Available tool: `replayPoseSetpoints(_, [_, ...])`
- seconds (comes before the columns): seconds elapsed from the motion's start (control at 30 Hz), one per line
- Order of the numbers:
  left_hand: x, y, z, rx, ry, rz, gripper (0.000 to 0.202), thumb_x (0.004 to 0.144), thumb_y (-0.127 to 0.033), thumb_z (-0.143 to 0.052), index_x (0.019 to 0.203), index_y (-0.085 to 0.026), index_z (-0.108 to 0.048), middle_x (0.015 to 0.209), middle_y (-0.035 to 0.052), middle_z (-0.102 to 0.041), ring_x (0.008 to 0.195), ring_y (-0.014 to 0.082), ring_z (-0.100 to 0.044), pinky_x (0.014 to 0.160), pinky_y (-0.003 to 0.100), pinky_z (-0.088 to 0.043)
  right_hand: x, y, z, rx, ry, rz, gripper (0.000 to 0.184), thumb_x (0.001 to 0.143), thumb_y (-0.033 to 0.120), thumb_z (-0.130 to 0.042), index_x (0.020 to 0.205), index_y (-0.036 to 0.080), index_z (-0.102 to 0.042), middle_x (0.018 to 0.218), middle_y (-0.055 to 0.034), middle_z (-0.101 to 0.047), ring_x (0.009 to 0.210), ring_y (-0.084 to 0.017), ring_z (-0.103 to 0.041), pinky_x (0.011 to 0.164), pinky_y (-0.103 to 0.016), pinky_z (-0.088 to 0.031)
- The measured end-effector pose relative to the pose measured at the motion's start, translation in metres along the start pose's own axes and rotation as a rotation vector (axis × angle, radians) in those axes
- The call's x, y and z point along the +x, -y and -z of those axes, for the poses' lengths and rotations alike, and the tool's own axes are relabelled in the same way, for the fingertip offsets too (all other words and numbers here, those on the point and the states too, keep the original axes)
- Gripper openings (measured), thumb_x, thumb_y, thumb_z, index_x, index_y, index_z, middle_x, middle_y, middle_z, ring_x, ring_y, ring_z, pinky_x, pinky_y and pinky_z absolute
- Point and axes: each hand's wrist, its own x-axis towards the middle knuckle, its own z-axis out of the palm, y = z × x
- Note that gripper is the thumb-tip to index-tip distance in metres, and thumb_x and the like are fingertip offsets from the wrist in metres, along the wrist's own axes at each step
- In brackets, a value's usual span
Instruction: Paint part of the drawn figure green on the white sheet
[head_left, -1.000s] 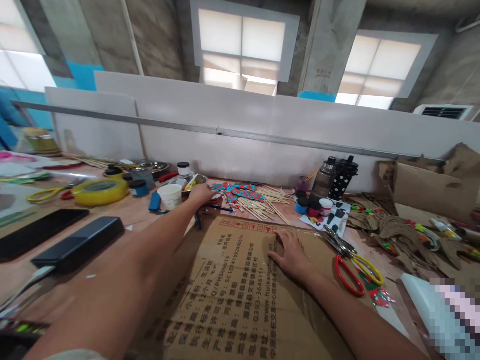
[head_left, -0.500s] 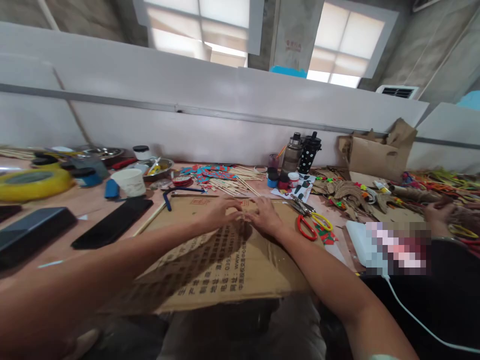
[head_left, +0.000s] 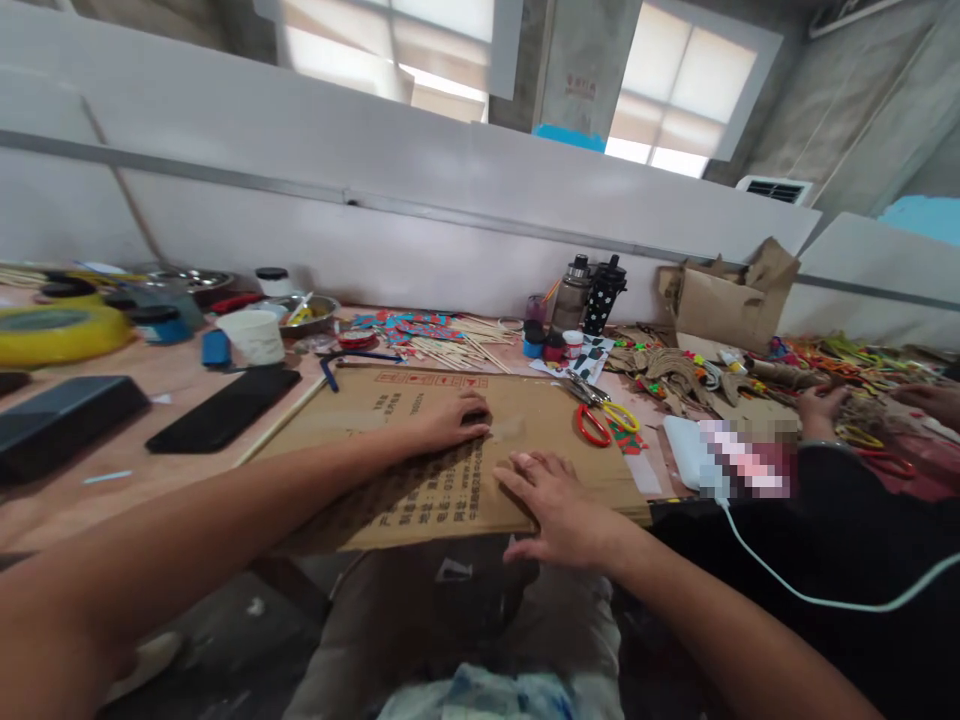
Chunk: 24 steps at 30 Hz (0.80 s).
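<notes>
A flat sheet of printed cardboard [head_left: 360,440] lies in front of me, reaching the table's front edge. My left hand [head_left: 454,420] rests on its middle, fingers loosely bent and apart from the thumb; I see nothing in it. Nearer to me, my right hand [head_left: 551,505] lies open on the cardboard, fingers spread, with the thumb at its front edge. Beyond the right hand are red-handled scissors [head_left: 592,425] and a yellow-handled tool [head_left: 621,416], both on the cardboard's right side.
Left of the cardboard lie a black phone [head_left: 225,410] and a dark box [head_left: 71,425]. A paper cup [head_left: 255,337], wooden sticks [head_left: 465,350], paint jars [head_left: 553,347] and bottles [head_left: 570,300] stand or lie behind. A co-worker's hand [head_left: 821,410] works at right, near a white power bank [head_left: 684,452].
My hands were close together at the cardboard's far middle. They have moved apart: the right came back toward me and spread flat, while the left stayed near the middle. The view shifted slightly.
</notes>
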Motion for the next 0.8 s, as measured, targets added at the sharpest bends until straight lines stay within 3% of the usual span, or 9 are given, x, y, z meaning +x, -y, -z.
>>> replayPoseSetpoints(0.1, [-0.003, -0.007, 0.002, -0.020, 0.027, 0.021, 0.048, 0.090, -0.052, -0.051, 0.113, -0.014, -0.068, 0.123, 0.0161, -0.066, 0.114, 0.0281, -0.061, 0.103, 0.039, -0.046, -0.005, -0.002, -0.014, -0.103, 0.001, -0.048, 0.076, 0.086, 0.043, -0.073, 0.150, 0.017, -0.042, 0.152, -0.0202, -0.046, 0.137, -0.036, -0.044, 0.111, -0.056, -0.038])
replayPoseSetpoints(0.2, [-0.012, -0.026, 0.013, -0.033, 0.052, 0.033, 0.059, 0.091, -0.062, -0.048, 0.120, -0.014, -0.067, 0.133, 0.0162, -0.063, 0.122, 0.0286, -0.058, 0.108, 0.038, -0.042, -0.002, -0.003, -0.014, -0.178, 0.015, -0.028, 0.067, 0.092, 0.043, -0.065, 0.149, 0.013, -0.045, 0.151, -0.0206, -0.049, 0.136, -0.035, -0.047, 0.110, -0.053, -0.041])
replayPoseSetpoints(0.27, [-0.019, -0.045, 0.028, -0.042, 0.111, 0.012, 0.062, 0.092, -0.064, -0.047, 0.124, -0.015, -0.067, 0.135, 0.0140, -0.064, 0.126, 0.0279, -0.057, 0.110, 0.037, -0.040, 0.001, -0.001, -0.004, -0.196, 0.040, -0.008, 0.060, 0.095, 0.041, -0.060, 0.146, 0.011, -0.048, 0.148, -0.0204, -0.053, 0.134, -0.033, -0.051, 0.110, -0.048, -0.043])
replayPoseSetpoints(0.4, [-0.036, -0.084, 0.062, -0.016, 0.498, -0.114, 0.065, 0.094, -0.056, -0.049, 0.143, -0.013, -0.054, 0.155, 0.0140, -0.047, 0.142, 0.0296, -0.043, 0.118, 0.038, -0.031, 0.006, 0.005, 0.032, -0.181, 0.021, -0.054, 0.048, 0.100, 0.032, -0.054, 0.143, 0.012, -0.053, 0.137, -0.0184, -0.063, 0.126, -0.030, -0.060, 0.106, -0.044, -0.046])
replayPoseSetpoints(0.47, [-0.043, -0.097, 0.073, 0.073, 0.557, -0.122, 0.080, 0.088, -0.051, -0.060, 0.153, -0.010, -0.040, 0.161, 0.0159, -0.034, 0.148, 0.0313, -0.034, 0.121, 0.040, -0.025, 0.008, 0.007, 0.046, -0.161, 0.010, -0.077, 0.043, 0.099, 0.032, -0.055, 0.138, 0.015, -0.058, 0.134, -0.0171, -0.066, 0.122, -0.030, -0.063, 0.103, -0.043, -0.049])
replayPoseSetpoints(0.53, [-0.048, -0.107, 0.077, 0.171, 0.547, -0.124, 0.084, 0.082, -0.037, -0.065, 0.155, -0.008, -0.036, 0.160, 0.0172, -0.036, 0.145, 0.0314, -0.039, 0.120, 0.039, -0.028, 0.007, 0.006, 0.053, -0.148, -0.025, -0.082, 0.039, 0.098, 0.034, -0.058, 0.132, 0.016, -0.064, 0.129, -0.0157, -0.069, 0.117, -0.029, -0.066, 0.099, -0.042, -0.051])
replayPoseSetpoints(0.67, [-0.049, -0.114, 0.081, 0.238, 0.509, -0.130, 0.076, 0.079, -0.020, -0.055, 0.153, -0.011, -0.041, 0.152, 0.0145, -0.050, 0.133, 0.0287, -0.054, 0.113, 0.036, -0.038, -0.006, 0.016, 0.050, -0.121, -0.356, 0.007, 0.034, 0.095, 0.032, -0.062, 0.125, 0.019, -0.066, 0.119, -0.0143, -0.073, 0.110, -0.027, -0.067, 0.096, -0.043, -0.052])
replayPoseSetpoints(0.77, [-0.043, -0.113, 0.088, 0.198, 0.538, -0.159, 0.075, 0.079, -0.020, -0.055, 0.152, -0.009, -0.043, 0.152, 0.0136, -0.051, 0.132, 0.0255, -0.054, 0.112, 0.031, -0.039, -0.018, 0.037, 0.040, -0.070, -0.690, 0.287, 0.020, 0.097, 0.024, -0.058, 0.113, 0.024, -0.069, 0.108, -0.0099, -0.074, 0.099, -0.021, -0.068, 0.092, -0.039, -0.053])
replayPoseSetpoints(0.8, [-0.041, -0.113, 0.092, 0.199, 0.544, -0.170, 0.075, 0.078, -0.020, -0.055, 0.151, -0.009, -0.044, 0.151, 0.0129, -0.052, 0.131, 0.0244, -0.055, 0.111, 0.029, -0.039, -0.020, 0.045, 0.035, -0.049, -0.722, 0.379, 0.018, 0.097, 0.021, -0.057, 0.110, 0.023, -0.070, 0.103, -0.0093, -0.075, 0.096, -0.019, -0.068, 0.090, -0.036, -0.053])
